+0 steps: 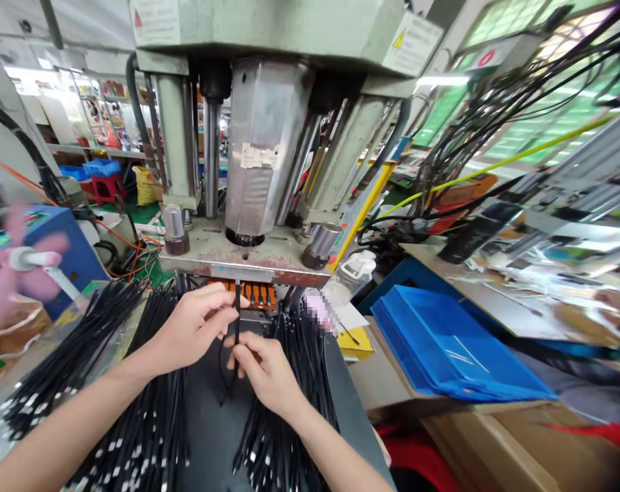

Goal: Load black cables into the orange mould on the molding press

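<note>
Your left hand (194, 324) and right hand (268, 372) pinch 1 thin, black, flexible cable (237, 301) between their fingers near the orange slotted fixture (271, 297), but which silver-tipped black cables (160, 410) alongside are done or left can't be told.

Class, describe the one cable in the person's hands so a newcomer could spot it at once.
Start at the big pale-green press and drop below its lower plate. There the left hand and right hand hold one black cable nearly upright. It alone is held up; the other cables lie bunched on either side.
</note>
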{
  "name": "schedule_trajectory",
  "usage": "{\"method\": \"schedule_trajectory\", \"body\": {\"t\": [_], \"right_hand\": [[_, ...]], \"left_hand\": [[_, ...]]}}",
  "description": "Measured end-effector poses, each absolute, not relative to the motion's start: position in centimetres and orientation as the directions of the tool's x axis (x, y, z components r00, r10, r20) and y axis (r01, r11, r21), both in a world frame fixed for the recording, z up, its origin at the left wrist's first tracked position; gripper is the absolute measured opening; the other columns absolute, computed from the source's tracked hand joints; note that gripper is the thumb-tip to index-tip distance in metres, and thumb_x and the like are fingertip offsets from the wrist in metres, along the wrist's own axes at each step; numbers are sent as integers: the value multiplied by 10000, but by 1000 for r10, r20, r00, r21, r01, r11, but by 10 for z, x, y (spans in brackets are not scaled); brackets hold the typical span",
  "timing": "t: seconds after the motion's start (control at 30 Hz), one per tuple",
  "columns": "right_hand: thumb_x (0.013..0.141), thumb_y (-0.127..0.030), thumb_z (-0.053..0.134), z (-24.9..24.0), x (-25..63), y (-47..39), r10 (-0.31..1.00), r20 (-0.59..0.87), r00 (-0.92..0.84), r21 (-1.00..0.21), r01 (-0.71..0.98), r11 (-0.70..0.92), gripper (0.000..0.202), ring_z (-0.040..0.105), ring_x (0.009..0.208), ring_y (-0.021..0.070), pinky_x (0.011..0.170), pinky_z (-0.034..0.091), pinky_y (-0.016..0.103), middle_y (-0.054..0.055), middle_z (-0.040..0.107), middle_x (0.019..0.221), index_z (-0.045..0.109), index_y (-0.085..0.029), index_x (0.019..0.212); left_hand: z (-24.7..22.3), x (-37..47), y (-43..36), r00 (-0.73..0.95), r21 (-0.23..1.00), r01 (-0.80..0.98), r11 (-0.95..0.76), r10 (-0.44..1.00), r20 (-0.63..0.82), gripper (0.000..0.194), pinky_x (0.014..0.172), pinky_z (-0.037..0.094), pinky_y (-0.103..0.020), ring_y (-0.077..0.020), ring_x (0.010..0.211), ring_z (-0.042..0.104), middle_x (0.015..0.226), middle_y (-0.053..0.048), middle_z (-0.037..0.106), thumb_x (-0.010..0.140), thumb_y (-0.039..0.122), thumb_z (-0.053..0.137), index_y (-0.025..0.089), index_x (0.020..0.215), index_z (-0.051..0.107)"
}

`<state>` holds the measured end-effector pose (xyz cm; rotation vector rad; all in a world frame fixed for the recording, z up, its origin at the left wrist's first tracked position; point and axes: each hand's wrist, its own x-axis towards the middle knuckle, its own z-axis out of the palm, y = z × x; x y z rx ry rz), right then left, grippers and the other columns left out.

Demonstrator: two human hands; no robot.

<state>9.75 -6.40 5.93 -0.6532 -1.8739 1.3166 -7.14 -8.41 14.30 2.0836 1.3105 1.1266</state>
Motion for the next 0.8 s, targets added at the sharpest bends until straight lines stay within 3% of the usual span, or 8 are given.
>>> {"method": "schedule_trajectory", "body": {"t": [0.17,0.4,0.57,0.63,0.73,0.8], "right_hand": [[971,-427,411,53,85,-62,757,291,-585,-938,-18,346,338,527,516,100,518,419,209,0,616,653,634,-174,951],[924,-323,483,47,76,-64,733,333,-592,-874,98,476,244,502,562,111,586,378,228,-19,564,613,606,-178,771],[873,-287,569,21,75,-74,576,113,-810,-873,196,446,326,448,526,90,549,332,207,-45,511,539,576,-166,570],[833,-232,600,10,80,-74,491,-23,-871,-841,282,461,273,452,502,82,537,327,196,-61,498,507,593,-166,569],[749,-204,683,4,86,-66,340,-204,-918,-723,375,580,64,562,569,108,622,388,206,-58,605,575,674,-184,690],[718,-266,738,7,83,-54,247,-287,-925,-637,377,672,105,636,686,154,716,422,240,-29,686,680,713,-205,801]], "left_hand": [[142,-74,-81,178,694,560,-453,884,433,299,498,408,-171,-61,529,517,654,18,486,936,224,442,140,683,576],[138,-76,-83,124,740,533,-410,903,411,320,456,421,-174,-68,481,525,608,5,538,912,279,492,136,641,583],[124,-97,-81,-156,857,428,-286,911,382,231,403,400,-181,-66,395,485,513,19,549,820,301,585,128,678,637],[105,-122,-79,-310,932,321,-168,911,271,209,382,392,-186,-71,370,467,491,32,548,747,329,645,123,772,665],[65,-170,-80,-455,988,153,36,889,38,347,365,381,-191,-80,367,470,524,30,583,623,345,717,121,878,647],[38,-200,-84,-541,982,104,156,837,-76,397,375,380,-195,-89,387,491,559,12,607,560,351,735,117,863,629]]}}
